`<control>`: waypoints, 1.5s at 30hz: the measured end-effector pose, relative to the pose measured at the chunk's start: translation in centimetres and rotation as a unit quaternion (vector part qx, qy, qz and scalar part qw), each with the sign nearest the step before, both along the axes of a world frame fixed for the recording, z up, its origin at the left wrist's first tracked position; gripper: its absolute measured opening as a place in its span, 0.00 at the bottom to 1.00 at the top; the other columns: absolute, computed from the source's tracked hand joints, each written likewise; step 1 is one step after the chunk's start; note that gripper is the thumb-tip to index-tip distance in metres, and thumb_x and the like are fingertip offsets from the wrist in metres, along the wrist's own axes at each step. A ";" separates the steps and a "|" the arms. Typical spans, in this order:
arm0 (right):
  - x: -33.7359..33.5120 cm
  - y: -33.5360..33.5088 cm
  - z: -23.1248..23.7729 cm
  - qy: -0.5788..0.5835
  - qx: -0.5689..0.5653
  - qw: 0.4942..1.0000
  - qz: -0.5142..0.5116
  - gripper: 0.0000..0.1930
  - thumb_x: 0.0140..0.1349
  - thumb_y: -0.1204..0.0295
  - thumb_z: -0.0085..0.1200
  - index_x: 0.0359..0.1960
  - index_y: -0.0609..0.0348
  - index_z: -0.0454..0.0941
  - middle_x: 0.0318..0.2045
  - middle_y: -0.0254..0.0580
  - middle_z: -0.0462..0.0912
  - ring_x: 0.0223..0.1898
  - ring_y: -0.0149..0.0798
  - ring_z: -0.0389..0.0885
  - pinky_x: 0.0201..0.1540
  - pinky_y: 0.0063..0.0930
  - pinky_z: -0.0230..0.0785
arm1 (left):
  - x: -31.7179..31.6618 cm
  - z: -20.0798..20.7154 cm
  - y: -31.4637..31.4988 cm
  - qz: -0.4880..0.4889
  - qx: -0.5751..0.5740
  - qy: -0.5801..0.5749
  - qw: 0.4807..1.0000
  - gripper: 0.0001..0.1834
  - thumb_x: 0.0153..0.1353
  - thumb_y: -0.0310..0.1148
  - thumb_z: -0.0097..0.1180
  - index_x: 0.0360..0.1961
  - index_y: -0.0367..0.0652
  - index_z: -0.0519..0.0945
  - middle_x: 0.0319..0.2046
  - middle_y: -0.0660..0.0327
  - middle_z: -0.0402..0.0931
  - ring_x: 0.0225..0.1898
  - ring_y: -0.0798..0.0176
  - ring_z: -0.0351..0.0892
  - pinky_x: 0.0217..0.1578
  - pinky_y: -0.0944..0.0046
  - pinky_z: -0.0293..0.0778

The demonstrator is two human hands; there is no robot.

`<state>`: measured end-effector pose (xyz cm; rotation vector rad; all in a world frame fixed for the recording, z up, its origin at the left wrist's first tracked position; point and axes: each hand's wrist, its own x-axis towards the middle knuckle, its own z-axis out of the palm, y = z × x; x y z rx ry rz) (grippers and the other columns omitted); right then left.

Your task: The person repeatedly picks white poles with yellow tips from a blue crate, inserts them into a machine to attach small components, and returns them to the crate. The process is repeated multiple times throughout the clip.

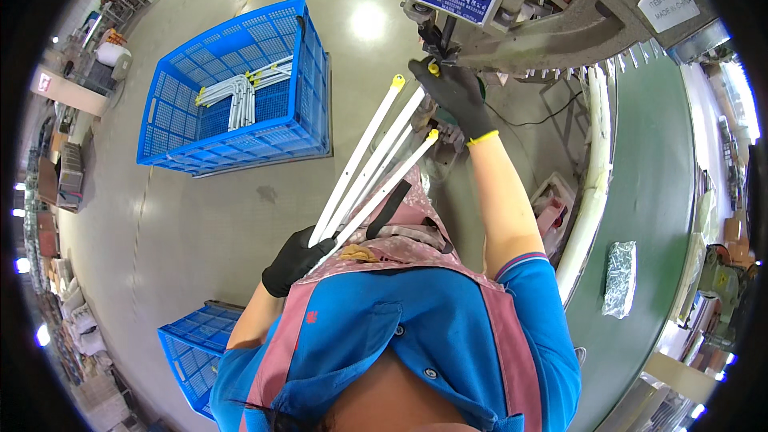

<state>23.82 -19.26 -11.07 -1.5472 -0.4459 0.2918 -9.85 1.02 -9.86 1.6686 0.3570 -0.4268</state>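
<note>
Progress: looks partway through imo, one tube end is right up by the machine; no clue which ends are done
Crate: similar white pieces piled in the blue crate, can't tell if they're finished or waiting
Tubes: the white tubes fan out in front of the apron, straight and slim, small holes, yellow ends
Left hand: black-gloved, closed round the lower ends
Right hand: also gloved, fingers curled on one yellow end
</note>
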 end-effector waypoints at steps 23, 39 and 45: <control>-2.4 -2.9 -9.3 0.011 -0.211 0.969 -0.124 0.18 0.60 0.61 0.52 0.46 0.61 0.75 0.32 0.47 0.80 0.35 0.40 0.77 0.40 0.32 0.69 | 0.5 1.2 4.0 -0.026 -0.083 0.066 0.994 0.17 0.55 0.31 0.60 0.44 0.32 0.75 0.33 0.54 0.80 0.30 0.66 0.78 0.34 0.67 0.74; -4.7 -3.8 -9.5 0.044 -0.114 0.981 -0.151 0.17 0.55 0.67 0.59 0.42 0.68 0.79 0.29 0.35 0.82 0.28 0.25 0.75 0.32 0.21 0.68 | -0.1 1.2 2.4 -0.018 -0.073 0.046 0.996 0.20 0.53 0.31 0.59 0.47 0.33 0.75 0.35 0.56 0.81 0.34 0.67 0.78 0.37 0.67 0.73; -4.5 -3.1 -4.4 0.123 0.016 0.974 -0.191 0.17 0.53 0.72 0.62 0.43 0.70 0.78 0.34 0.39 0.82 0.34 0.27 0.78 0.39 0.20 0.70 | -0.8 1.9 1.6 0.031 -0.116 0.022 0.993 0.22 0.55 0.32 0.57 0.49 0.31 0.72 0.36 0.53 0.80 0.34 0.64 0.78 0.37 0.66 0.73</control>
